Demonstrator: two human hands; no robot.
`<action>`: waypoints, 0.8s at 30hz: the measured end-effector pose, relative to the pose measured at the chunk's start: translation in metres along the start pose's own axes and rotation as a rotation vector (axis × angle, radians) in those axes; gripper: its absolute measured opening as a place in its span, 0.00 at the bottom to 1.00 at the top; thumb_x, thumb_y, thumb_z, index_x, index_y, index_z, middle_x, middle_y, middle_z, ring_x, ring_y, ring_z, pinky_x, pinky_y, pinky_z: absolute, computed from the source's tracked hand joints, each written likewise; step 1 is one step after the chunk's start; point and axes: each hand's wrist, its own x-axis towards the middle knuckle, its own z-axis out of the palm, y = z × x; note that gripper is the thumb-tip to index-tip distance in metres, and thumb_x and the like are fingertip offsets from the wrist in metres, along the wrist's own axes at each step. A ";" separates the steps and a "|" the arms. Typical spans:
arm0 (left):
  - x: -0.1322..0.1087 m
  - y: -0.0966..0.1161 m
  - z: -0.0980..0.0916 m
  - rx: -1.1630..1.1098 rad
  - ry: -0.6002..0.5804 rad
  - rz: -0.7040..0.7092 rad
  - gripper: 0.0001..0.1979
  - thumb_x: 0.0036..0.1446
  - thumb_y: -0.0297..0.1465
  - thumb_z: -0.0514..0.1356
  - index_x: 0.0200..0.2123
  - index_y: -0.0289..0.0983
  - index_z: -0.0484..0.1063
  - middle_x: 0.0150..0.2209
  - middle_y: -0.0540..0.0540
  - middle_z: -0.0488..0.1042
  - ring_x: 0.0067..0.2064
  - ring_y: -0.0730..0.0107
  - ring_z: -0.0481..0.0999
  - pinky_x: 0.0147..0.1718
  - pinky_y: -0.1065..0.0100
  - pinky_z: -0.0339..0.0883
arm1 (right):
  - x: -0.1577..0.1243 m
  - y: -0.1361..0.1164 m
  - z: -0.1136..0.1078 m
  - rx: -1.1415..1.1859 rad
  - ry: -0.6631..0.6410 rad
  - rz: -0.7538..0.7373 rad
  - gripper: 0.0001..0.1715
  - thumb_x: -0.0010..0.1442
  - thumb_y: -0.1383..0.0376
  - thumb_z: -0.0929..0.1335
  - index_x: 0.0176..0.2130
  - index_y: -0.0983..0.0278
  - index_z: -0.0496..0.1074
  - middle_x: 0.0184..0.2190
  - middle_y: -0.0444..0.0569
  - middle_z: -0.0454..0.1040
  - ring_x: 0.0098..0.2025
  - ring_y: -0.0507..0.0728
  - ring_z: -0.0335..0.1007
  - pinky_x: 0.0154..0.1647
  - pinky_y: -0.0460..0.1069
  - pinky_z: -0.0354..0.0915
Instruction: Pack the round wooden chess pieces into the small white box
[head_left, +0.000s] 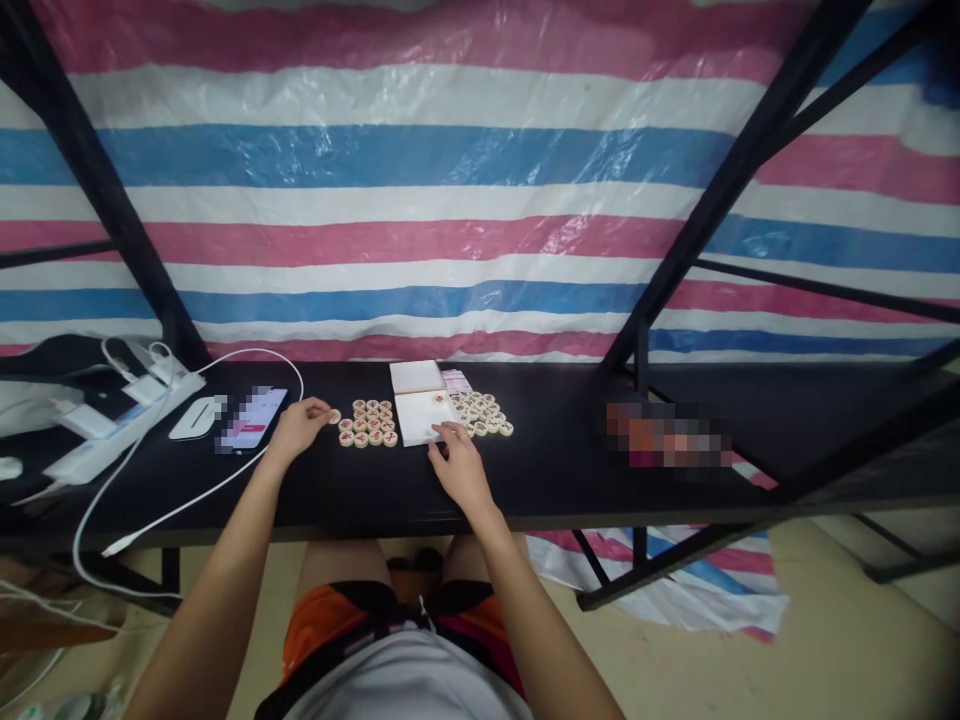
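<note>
Several round xiangqi pieces (368, 424) with red characters stand in rows on the black table. My left hand (301, 428) pinches one more xiangqi piece (334, 416) at the left of these rows. An open white box (418, 410) lies in the middle, and a single red-marked piece (439, 398) sits inside it. Over the box's near right corner rests my right hand (459, 462), its fingers spread and nothing seen in them. Beyond its fingertips, to the right of the box, dark-marked pieces (486, 412) lie in a loose cluster.
A phone (256, 420) and a white flat device (196, 418) lie left of my left hand. Farther left is a power strip (112, 435) with chargers and a white cable (187, 500). Black metal posts (679, 240) frame the table, with striped sheeting (420, 200) behind.
</note>
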 end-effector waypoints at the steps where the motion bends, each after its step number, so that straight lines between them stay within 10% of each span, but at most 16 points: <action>1: 0.005 -0.009 -0.003 0.048 -0.021 -0.046 0.17 0.43 0.45 0.63 0.28 0.37 0.73 0.28 0.46 0.78 0.33 0.64 0.76 0.33 0.68 0.65 | 0.000 0.000 0.000 0.000 -0.005 0.003 0.19 0.58 0.65 0.62 0.49 0.63 0.71 0.50 0.55 0.68 0.36 0.55 0.69 0.46 0.53 0.66; 14: -0.002 -0.005 0.013 0.223 -0.064 0.143 0.15 0.52 0.42 0.56 0.31 0.37 0.74 0.29 0.48 0.76 0.31 0.67 0.71 0.33 0.69 0.63 | 0.002 0.002 -0.001 0.049 -0.028 0.023 0.17 0.58 0.65 0.63 0.46 0.64 0.72 0.44 0.52 0.71 0.31 0.53 0.68 0.45 0.51 0.65; 24: -0.008 -0.009 0.017 0.362 -0.121 0.298 0.23 0.57 0.47 0.52 0.45 0.38 0.75 0.45 0.42 0.73 0.46 0.59 0.71 0.52 0.59 0.60 | 0.003 0.000 -0.003 0.070 -0.034 0.034 0.16 0.58 0.65 0.63 0.45 0.63 0.73 0.44 0.52 0.71 0.31 0.53 0.68 0.44 0.51 0.65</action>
